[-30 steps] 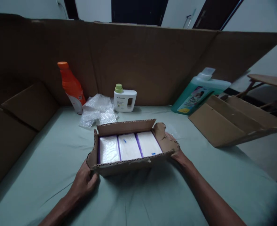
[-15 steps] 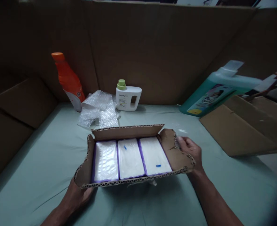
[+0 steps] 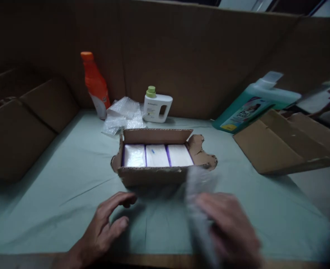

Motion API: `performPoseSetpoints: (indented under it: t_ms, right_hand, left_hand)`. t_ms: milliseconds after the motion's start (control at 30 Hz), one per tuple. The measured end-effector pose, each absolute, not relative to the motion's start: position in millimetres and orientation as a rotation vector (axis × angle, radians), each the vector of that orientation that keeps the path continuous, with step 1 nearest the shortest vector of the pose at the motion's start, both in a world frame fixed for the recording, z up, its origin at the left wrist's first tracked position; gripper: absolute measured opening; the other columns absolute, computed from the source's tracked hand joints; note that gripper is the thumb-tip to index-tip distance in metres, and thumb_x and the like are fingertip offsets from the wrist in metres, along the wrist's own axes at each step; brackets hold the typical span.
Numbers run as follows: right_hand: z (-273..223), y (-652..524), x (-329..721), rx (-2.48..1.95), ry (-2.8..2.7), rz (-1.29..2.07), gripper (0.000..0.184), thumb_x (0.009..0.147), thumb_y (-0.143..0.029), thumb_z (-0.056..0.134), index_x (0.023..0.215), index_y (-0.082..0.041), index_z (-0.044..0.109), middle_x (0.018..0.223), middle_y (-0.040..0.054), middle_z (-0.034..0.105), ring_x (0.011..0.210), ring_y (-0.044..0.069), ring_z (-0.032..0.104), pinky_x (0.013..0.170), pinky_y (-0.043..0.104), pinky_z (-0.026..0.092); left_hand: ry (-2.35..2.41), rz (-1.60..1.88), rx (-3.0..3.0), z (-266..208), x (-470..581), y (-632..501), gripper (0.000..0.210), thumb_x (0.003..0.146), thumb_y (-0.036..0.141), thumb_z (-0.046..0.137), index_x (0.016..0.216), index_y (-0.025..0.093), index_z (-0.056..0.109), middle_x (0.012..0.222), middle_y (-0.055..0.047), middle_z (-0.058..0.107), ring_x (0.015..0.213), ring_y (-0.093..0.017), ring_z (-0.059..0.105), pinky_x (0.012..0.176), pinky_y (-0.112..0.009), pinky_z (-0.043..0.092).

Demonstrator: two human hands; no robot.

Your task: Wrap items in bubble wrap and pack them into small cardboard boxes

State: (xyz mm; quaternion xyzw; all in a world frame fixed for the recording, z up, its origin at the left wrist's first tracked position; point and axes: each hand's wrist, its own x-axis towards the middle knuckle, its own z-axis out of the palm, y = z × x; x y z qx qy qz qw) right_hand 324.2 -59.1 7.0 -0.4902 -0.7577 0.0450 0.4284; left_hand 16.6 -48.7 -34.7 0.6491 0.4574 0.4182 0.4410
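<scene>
My left hand (image 3: 107,220) hovers over the cloth in front of the box, thumb and fingers apart, holding nothing. My right hand (image 3: 229,224), blurred by motion, grips a sheet of bubble wrap (image 3: 197,198) that hangs down and smears across the box's near right corner. Between and beyond my hands stands an open cardboard box (image 3: 151,176) with torn, wavy flaps. Three white packs with purple edges lie side by side in it: a left pack (image 3: 134,155), a middle pack (image 3: 157,156) and a right pack (image 3: 180,155).
Behind the box are an orange bottle (image 3: 96,82), loose bubble wrap (image 3: 125,114) and a white jug with a green cap (image 3: 157,106). A green liquid bottle (image 3: 246,106) leans at right beside a tilted cardboard box (image 3: 277,145). More cardboard (image 3: 22,134) stands left; a cardboard wall (image 3: 181,56) rises behind.
Both hands have let go of the box, which now sits farther from me on the cloth. My right hand has taken hold of bubble wrap; my left has opened.
</scene>
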Motion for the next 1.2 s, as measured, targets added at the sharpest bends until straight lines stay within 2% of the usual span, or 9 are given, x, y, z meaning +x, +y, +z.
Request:
performPoseSetpoints:
  t_ms: [100, 200, 400, 567, 700, 867, 1000, 1100, 1200]
  right_hand:
    - [-21.3, -61.3, 276.6, -0.966, -2.283, -0.006, 0.029, 0.092, -0.015, 0.051, 0.114, -0.023, 0.068, 0.097, 0.0072, 0.077, 0.084, 0.023, 0.069, 0.074, 0.040, 0.050]
    - [-44.9, -51.9, 254.3, -1.046, -2.447, 0.063, 0.026, 0.093, -0.027, 0.061, 0.117, -0.018, 0.066, 0.107, 0.0108, 0.075, 0.092, 0.027, 0.066, 0.077, 0.043, 0.050]
    - [-48.4, -49.5, 315.9, -1.294, -2.029, 0.086, 0.013, 0.095, -0.027, 0.060, 0.102, -0.021, 0.068, 0.089, 0.0069, 0.076, 0.080, 0.022, 0.069, 0.075, 0.038, 0.052]
    - [-46.6, -17.4, 350.2, -1.685, -1.740, 0.437, 0.045, 0.083, -0.050, 0.064, 0.114, -0.018, 0.065, 0.095, 0.0103, 0.075, 0.078, 0.026, 0.069, 0.065, 0.037, 0.055]
    - [-45.7, 27.1, 337.2, -1.682, -1.706, 0.651, 0.046, 0.080, -0.055, 0.062, 0.106, -0.016, 0.066, 0.089, 0.0111, 0.075, 0.072, 0.027, 0.068, 0.061, 0.037, 0.054]
    - [-40.2, 76.4, 329.9, -1.718, -1.695, 0.646, 0.056, 0.080, -0.053, 0.060, 0.117, -0.011, 0.064, 0.098, 0.0152, 0.074, 0.083, 0.030, 0.069, 0.070, 0.040, 0.055]
    - [-44.3, 68.7, 342.6, -1.707, -1.701, 0.584, 0.048, 0.085, -0.045, 0.057, 0.120, -0.013, 0.066, 0.107, 0.0157, 0.074, 0.094, 0.032, 0.070, 0.080, 0.044, 0.056]
    - [-51.7, 30.0, 340.6, -1.654, -1.737, 0.320, 0.040, 0.092, -0.037, 0.054, 0.124, -0.017, 0.066, 0.114, 0.0146, 0.073, 0.103, 0.031, 0.068, 0.091, 0.051, 0.053]
    - [-63.9, -10.5, 310.4, -1.468, -2.017, 0.185, 0.041, 0.095, -0.025, 0.052, 0.133, -0.019, 0.061, 0.126, 0.0145, 0.069, 0.116, 0.031, 0.063, 0.099, 0.054, 0.050]
  left_hand:
    - [1.107, 0.946, 1.278, -36.0, 27.7, -45.6, 0.054, 0.096, 0.057, 0.047, 0.134, 0.020, 0.059, 0.125, -0.013, 0.069, 0.104, -0.027, 0.069, 0.086, -0.039, 0.059]
    - [1.194, 0.927, 1.222, -40.6, 25.9, -37.2, 0.046, 0.094, 0.051, 0.054, 0.124, 0.018, 0.062, 0.121, -0.012, 0.070, 0.106, -0.025, 0.067, 0.091, -0.038, 0.056]
    - [1.516, 0.907, 1.414, -48.6, -1.4, -25.4, 0.045, 0.083, 0.047, 0.063, 0.116, 0.016, 0.062, 0.111, -0.012, 0.069, 0.098, -0.027, 0.068, 0.082, -0.042, 0.056]
    - [1.418, 0.967, 1.554, -53.1, 5.4, 2.6, 0.054, 0.084, 0.048, 0.062, 0.127, 0.016, 0.058, 0.126, -0.014, 0.065, 0.115, -0.029, 0.063, 0.092, -0.042, 0.054]
    - [1.322, 0.875, 1.629, -45.4, 26.9, 34.8, 0.052, 0.091, 0.047, 0.053, 0.132, 0.017, 0.056, 0.123, -0.010, 0.068, 0.108, -0.028, 0.065, 0.085, -0.036, 0.055]
    - [1.309, 0.944, 1.665, -36.4, 36.6, 85.7, 0.059, 0.090, 0.045, 0.051, 0.142, 0.016, 0.048, 0.133, -0.010, 0.065, 0.115, -0.029, 0.062, 0.094, -0.039, 0.053]
    - [1.397, 0.978, 1.749, -43.6, 28.8, 84.6, 0.065, 0.092, 0.040, 0.051, 0.150, 0.016, 0.037, 0.142, -0.017, 0.057, 0.124, -0.032, 0.058, 0.102, -0.050, 0.050]
    - [1.497, 1.020, 2.080, -55.2, 28.3, 42.8, 0.069, 0.094, 0.035, 0.053, 0.156, 0.019, 0.027, 0.151, -0.021, 0.046, 0.137, -0.036, 0.048, 0.111, -0.058, 0.042]
    - [1.220, 0.837, 2.516, -69.7, 43.9, -4.8, 0.071, 0.096, 0.031, 0.053, 0.159, 0.021, 0.021, 0.160, -0.021, 0.036, 0.147, -0.036, 0.037, 0.116, -0.058, 0.036]
